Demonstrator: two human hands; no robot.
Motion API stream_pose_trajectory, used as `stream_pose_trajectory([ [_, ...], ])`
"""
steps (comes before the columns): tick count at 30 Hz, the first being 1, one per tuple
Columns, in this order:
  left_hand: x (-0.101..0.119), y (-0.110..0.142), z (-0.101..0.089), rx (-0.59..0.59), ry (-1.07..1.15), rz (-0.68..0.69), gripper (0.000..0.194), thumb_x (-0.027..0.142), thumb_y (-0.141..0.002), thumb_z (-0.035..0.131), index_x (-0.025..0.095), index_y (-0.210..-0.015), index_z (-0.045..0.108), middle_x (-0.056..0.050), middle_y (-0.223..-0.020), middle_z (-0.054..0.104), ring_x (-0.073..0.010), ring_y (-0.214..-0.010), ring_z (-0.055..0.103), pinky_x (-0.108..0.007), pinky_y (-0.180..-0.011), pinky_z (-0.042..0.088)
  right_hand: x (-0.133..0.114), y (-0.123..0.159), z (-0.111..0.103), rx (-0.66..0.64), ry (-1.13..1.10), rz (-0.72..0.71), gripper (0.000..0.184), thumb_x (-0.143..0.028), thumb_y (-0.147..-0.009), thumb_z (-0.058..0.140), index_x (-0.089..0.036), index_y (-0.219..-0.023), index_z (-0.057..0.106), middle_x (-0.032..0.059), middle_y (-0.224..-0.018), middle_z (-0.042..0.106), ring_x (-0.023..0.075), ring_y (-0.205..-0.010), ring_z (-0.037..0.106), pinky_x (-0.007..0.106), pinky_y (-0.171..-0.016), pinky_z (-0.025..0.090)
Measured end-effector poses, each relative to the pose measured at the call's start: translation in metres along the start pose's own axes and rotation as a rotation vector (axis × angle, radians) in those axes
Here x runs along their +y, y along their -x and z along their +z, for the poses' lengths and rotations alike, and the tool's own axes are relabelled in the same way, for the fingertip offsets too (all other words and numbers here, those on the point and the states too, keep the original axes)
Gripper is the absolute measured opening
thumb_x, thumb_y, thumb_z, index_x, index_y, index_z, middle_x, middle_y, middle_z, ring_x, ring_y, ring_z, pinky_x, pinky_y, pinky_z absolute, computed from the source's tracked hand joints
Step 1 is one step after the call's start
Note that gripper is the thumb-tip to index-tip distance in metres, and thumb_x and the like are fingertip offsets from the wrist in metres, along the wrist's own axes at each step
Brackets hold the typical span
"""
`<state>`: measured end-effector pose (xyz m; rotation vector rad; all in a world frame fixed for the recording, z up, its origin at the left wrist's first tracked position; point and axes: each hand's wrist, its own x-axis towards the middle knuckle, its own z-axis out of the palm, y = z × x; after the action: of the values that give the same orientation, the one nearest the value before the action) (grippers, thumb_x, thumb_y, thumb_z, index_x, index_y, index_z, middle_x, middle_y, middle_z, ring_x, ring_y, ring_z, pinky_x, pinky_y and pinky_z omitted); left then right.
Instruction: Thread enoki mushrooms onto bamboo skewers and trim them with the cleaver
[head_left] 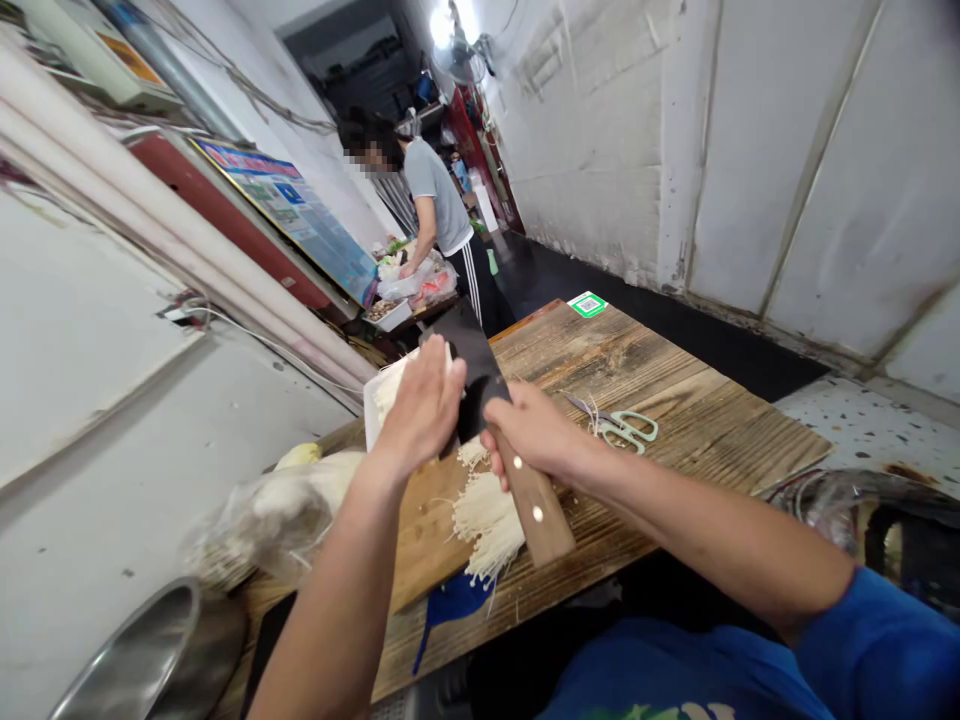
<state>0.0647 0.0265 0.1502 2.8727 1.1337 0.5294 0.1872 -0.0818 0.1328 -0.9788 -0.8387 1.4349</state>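
My right hand (529,425) is closed round the wooden handle of a cleaver (540,505), its dark blade pointing away from me, over the board's far end. Against the blade's left side lies my left hand (426,405), fingers stretched out and close together; a bit of white shows between it and the blade, but what lies under the palm is hidden. Cut enoki mushrooms (487,525) rest in a loose bunch on the wooden cutting board (427,540), below the cleaver. Just beyond my left hand stands a white tub (371,405) with pale contents.
Green-handled scissors (630,428) lie on the wooden table (690,400), right of the cleaver. To the left are a plastic bag (277,510) of pale produce and a metal pot (157,650). A blue cloth (454,610) pokes from under the board. Another person (442,200) works behind.
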Motion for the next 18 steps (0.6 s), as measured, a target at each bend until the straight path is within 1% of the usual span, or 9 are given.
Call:
stream_pose_trajectory([
  [2, 0.007, 0.032, 0.017, -0.018, -0.009, -0.091, 0.069, 0.053, -0.094, 0.013, 0.006, -0.145, 0.021, -0.02, -0.152, 0.023, -0.0272, -0.142, 0.017, -0.05, -0.116, 0.014, 0.03, 0.017, -0.001, -0.036, -0.039, 0.039, 0.01, -0.012, -0.076, 0.04, -0.019, -0.068, 0.041, -0.0068, -0.047, 0.049, 0.0098, -0.031, 0.046, 0.023, -0.028, 0.043],
  [4, 0.011, 0.06, 0.036, -0.042, -0.014, -0.092, 0.067, 0.051, -0.095, 0.015, 0.007, -0.145, 0.021, -0.019, -0.153, 0.023, -0.0258, -0.142, 0.017, -0.05, -0.116, 0.015, 0.061, 0.031, -0.001, -0.031, -0.085, 0.058, 0.006, -0.014, -0.075, 0.04, -0.021, -0.074, 0.04, -0.0087, -0.047, 0.048, 0.0098, -0.032, 0.046, 0.022, -0.027, 0.043],
  [6, 0.011, 0.081, 0.056, -0.082, -0.014, -0.086, 0.066, 0.05, -0.095, 0.017, 0.007, -0.145, 0.022, -0.018, -0.152, 0.024, -0.0244, -0.142, 0.018, -0.049, -0.116, 0.016, 0.088, 0.04, -0.002, -0.002, -0.108, 0.102, 0.007, -0.017, -0.074, 0.04, -0.022, -0.078, 0.038, -0.0103, -0.048, 0.048, 0.009, -0.031, 0.045, 0.02, -0.027, 0.042],
  [8, 0.01, 0.095, 0.074, -0.113, -0.006, -0.104, 0.064, 0.048, -0.095, 0.017, 0.008, -0.145, 0.023, -0.017, -0.152, 0.025, -0.0237, -0.142, 0.018, -0.048, -0.116, 0.017, 0.107, 0.044, -0.005, 0.026, -0.105, 0.142, 0.01, -0.018, -0.073, 0.04, -0.022, -0.081, 0.037, -0.0113, -0.048, 0.047, 0.0086, -0.031, 0.044, 0.02, -0.027, 0.041],
  [11, 0.008, 0.107, 0.1, -0.133, 0.024, -0.16, 0.062, 0.046, -0.096, 0.016, 0.008, -0.145, 0.023, -0.016, -0.152, 0.024, -0.0229, -0.142, 0.018, -0.048, -0.117, 0.017, 0.125, 0.045, -0.012, 0.048, -0.047, 0.196, 0.012, -0.02, -0.071, 0.039, -0.022, -0.083, 0.037, -0.0115, -0.047, 0.046, 0.0086, -0.03, 0.043, 0.02, -0.027, 0.041],
  [13, 0.01, 0.112, 0.117, -0.147, 0.048, -0.171, 0.061, 0.044, -0.096, 0.015, 0.009, -0.145, 0.022, -0.016, -0.153, 0.023, -0.0219, -0.142, 0.017, -0.047, -0.117, 0.018, 0.132, 0.046, -0.019, 0.058, -0.001, 0.216, 0.013, -0.021, -0.071, 0.039, -0.022, -0.083, 0.037, -0.0113, -0.047, 0.046, 0.0086, -0.03, 0.043, 0.02, -0.028, 0.041],
  [16, 0.012, 0.114, 0.139, -0.145, 0.059, -0.134, 0.059, 0.042, -0.097, 0.016, 0.009, -0.146, 0.02, -0.016, -0.153, 0.023, -0.0215, -0.142, 0.017, -0.048, -0.116, 0.019, 0.139, 0.048, -0.033, 0.083, 0.06, 0.226, 0.014, -0.024, -0.071, 0.039, -0.023, -0.084, 0.037, -0.0112, -0.048, 0.045, 0.0088, -0.031, 0.044, 0.02, -0.029, 0.041],
  [18, 0.013, 0.115, 0.151, -0.126, 0.034, -0.097, 0.058, 0.041, -0.097, 0.017, 0.009, -0.146, 0.02, -0.016, -0.152, 0.025, -0.0223, -0.141, 0.018, -0.049, -0.116, 0.021, 0.137, 0.051, -0.048, 0.092, 0.105, 0.24, 0.011, -0.025, -0.072, 0.039, -0.023, -0.083, 0.037, -0.0108, -0.049, 0.045, 0.0086, -0.031, 0.043, 0.02, -0.029, 0.04],
])
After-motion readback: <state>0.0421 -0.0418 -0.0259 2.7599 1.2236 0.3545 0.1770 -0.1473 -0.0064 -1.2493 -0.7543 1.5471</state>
